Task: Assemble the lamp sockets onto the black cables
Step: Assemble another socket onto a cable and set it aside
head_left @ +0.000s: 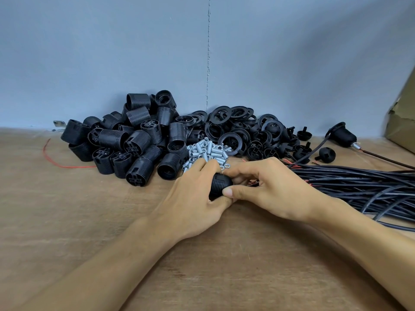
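Observation:
My left hand and my right hand meet at the table's middle, both closed around one black socket part. Red wire ends peek out between my right fingers. A bundle of black cables runs from my right hand off to the right edge. Behind my hands lies a heap of ribbed black socket bodies, a small pile of silver threaded tubes, and a heap of black rings and caps.
An assembled socket on a cable lies at the back right, next to a loose cap. A cardboard box stands at the right edge. A stray red wire lies left on the wooden table. A grey wall backs everything.

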Demonstrator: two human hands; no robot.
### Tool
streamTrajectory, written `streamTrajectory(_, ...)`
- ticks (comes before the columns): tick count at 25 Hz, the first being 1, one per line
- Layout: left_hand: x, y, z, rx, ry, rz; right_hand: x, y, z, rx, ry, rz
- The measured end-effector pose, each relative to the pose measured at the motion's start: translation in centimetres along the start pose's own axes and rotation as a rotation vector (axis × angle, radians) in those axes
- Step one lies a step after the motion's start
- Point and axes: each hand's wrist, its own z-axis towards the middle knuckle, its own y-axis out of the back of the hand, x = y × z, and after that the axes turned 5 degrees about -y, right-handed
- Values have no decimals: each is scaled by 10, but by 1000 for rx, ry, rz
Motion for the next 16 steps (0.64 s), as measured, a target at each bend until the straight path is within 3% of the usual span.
streamTrajectory(5,0,-2,1,-18,37,-46,-3,-1,2,-7,-35,65)
streamTrajectory(8,0,-1,3,-147,106,-151,-3,0,4,-93,-28,73)
streamTrajectory(11,1,-1,4,-268,132,-184,1,-1,3,-204,40,-138)
streamTrajectory(16,-1,2,4,-266,73,-185,11,-2,-1,-350,205,-462)
